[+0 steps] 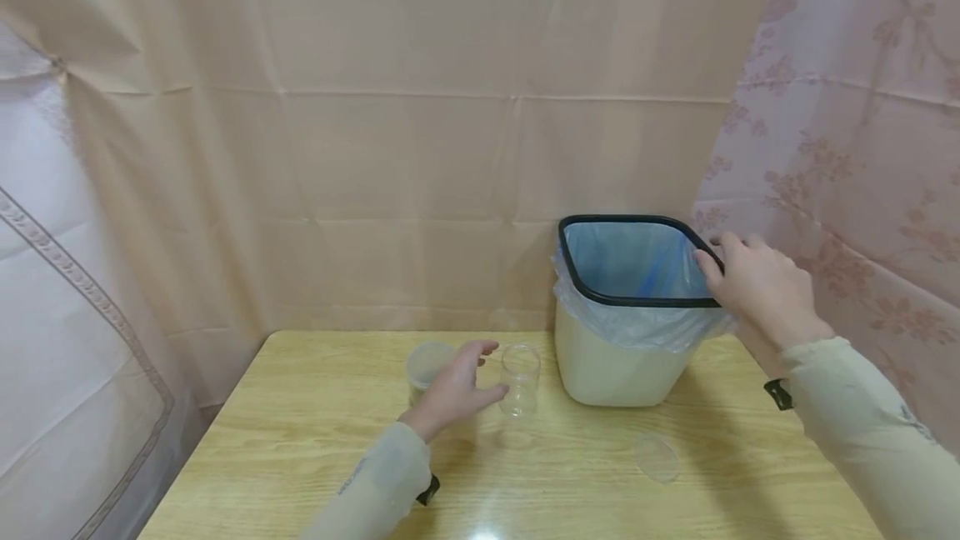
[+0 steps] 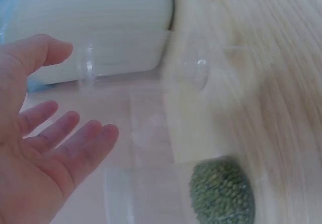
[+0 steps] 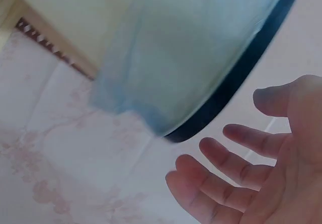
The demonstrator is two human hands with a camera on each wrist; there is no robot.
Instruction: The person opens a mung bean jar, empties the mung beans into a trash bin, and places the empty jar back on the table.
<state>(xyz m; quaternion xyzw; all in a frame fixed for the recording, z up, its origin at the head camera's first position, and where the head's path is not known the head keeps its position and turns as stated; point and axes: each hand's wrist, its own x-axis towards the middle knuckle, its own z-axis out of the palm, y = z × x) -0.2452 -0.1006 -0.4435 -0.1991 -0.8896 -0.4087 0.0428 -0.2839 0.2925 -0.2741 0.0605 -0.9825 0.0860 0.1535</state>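
Observation:
My left hand (image 1: 459,383) reaches over the table with fingers and thumb spread, right beside a clear, see-through jar (image 1: 521,394). A gap shows between that hand and the jar in the left wrist view. Partly behind the hand stands a second clear jar (image 1: 429,359), with small green beans (image 2: 221,191) at its bottom. At the right, a cream trash bin (image 1: 622,369) has a black rim (image 3: 236,75) and a bluish plastic liner (image 1: 652,327). By the rim's right side is my right hand (image 1: 772,286), its fingers apart and loosely bent, holding nothing.
A thin clear disc (image 1: 656,457) lies flat on the wooden table (image 1: 262,457), in front of the bin. Beige cloth (image 1: 405,157) hangs behind the table, and pink flowered cloth (image 1: 870,165) hangs at the right.

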